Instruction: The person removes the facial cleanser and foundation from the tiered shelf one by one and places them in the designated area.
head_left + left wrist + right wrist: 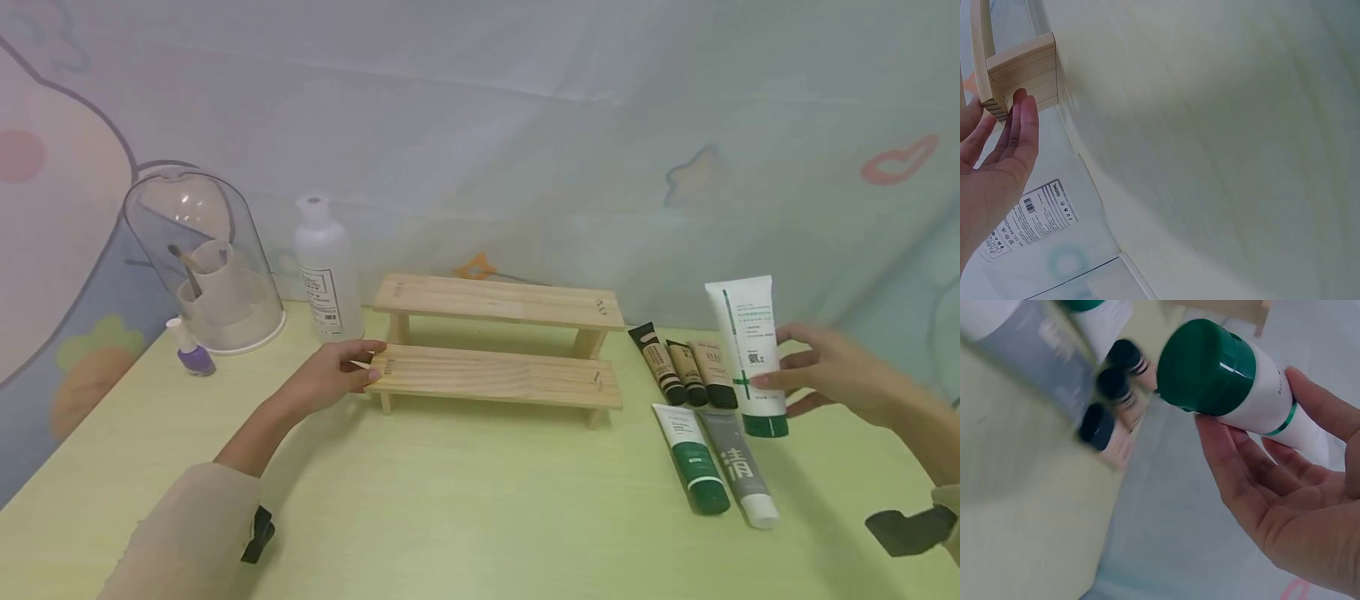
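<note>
My left hand point(330, 377) grips the left end of the lower step of a two-step wooden stand point(487, 375). In the left wrist view its fingers point(1025, 128) reach round the board's end beside the stand's leg point(1029, 75). Over on the right, my right hand point(843, 371) holds a white squeeze tube point(750, 333) upright, its green cap point(1204, 369) pointing down. Below that tube lie a white-and-green tube point(693, 462) and a grey tube point(738, 467) with a white cap. Three small black-capped tubes point(684, 367) lie just behind them, near the stand's right end.
Behind my left hand stands a clear bottle point(326, 267) with a printed label. A transparent dome point(255, 242) covers a white brush holder at the back left, with a purple nail polish bottle point(197, 358) beside it. A patterned cloth point(525, 150) hangs behind the table.
</note>
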Motion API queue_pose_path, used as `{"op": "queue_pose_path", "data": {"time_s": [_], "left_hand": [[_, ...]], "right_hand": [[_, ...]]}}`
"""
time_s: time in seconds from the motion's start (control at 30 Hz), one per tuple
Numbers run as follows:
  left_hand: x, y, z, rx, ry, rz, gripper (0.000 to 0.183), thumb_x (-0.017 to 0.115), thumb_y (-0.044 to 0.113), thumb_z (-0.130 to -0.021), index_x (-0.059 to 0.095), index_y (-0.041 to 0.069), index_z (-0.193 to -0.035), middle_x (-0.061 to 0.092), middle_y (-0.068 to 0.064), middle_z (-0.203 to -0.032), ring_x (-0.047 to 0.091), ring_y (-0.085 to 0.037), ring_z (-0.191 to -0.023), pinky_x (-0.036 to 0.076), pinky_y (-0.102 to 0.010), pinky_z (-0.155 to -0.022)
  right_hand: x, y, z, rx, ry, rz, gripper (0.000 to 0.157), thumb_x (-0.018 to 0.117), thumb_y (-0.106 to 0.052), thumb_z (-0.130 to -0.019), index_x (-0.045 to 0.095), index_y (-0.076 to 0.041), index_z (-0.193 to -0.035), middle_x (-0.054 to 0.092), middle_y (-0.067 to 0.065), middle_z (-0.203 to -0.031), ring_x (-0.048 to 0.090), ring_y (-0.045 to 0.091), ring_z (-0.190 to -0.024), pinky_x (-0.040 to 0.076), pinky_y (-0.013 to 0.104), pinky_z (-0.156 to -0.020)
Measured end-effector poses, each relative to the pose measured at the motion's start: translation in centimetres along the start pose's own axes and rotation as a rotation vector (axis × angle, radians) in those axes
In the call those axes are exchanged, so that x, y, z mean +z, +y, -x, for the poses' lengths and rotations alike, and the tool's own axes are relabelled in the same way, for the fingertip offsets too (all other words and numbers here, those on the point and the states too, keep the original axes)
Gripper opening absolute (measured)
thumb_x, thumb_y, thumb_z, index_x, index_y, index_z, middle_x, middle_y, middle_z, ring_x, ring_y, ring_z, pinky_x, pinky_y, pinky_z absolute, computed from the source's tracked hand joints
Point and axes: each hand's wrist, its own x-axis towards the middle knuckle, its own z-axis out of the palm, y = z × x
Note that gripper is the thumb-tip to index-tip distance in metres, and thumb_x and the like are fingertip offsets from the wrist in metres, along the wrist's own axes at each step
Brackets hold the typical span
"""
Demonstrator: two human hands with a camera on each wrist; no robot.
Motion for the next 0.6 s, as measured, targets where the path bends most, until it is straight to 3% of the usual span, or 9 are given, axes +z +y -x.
{"op": "queue_pose_path", "data": {"time_s": [0.17, 0.4, 0.6], "left_hand": [[0.0, -0.1, 0.0, 0.000, -0.003, -0.001, 0.043, 0.053, 0.000, -0.090, 0.040, -0.014, -0.129, 0.049, -0.033, -0.116, 0.056, -0.035, -0.100, 0.053, -0.036, -0.078], [-0.1, -0.2, 0.0, 0.002, 0.000, 0.007, 0.043, 0.053, -0.001, -0.090, 0.040, -0.015, -0.128, 0.049, -0.033, -0.116, 0.056, -0.035, -0.099, 0.053, -0.037, -0.078], [0.0, 0.0, 0.0, -0.003, 0.001, 0.006, 0.043, 0.053, -0.001, -0.090, 0.039, -0.015, -0.128, 0.049, -0.033, -0.117, 0.055, -0.035, -0.100, 0.053, -0.036, -0.078]], "right_hand": [[-0.7, 3.4, 1.4, 0.138, -0.064, -0.003, 0.063, 0.065, -0.022, -0.086, 0.027, 0.011, -0.124, 0.061, 0.014, -0.093, 0.061, 0.029, -0.078, 0.055, 0.043, -0.064], [-0.8, 7.5, 3.3, 0.281, -0.111, -0.085, 0.050, 0.064, -0.023, -0.086, 0.036, 0.008, -0.114, 0.064, 0.009, -0.083, 0.062, 0.030, -0.072, 0.054, 0.044, -0.062], [-0.1, 10.2, 4.4, 0.303, -0.196, -0.178, 0.035, 0.061, -0.021, -0.088, 0.041, 0.002, -0.105, 0.065, 0.009, -0.081, 0.063, 0.031, -0.070, 0.054, 0.044, -0.060]]}}
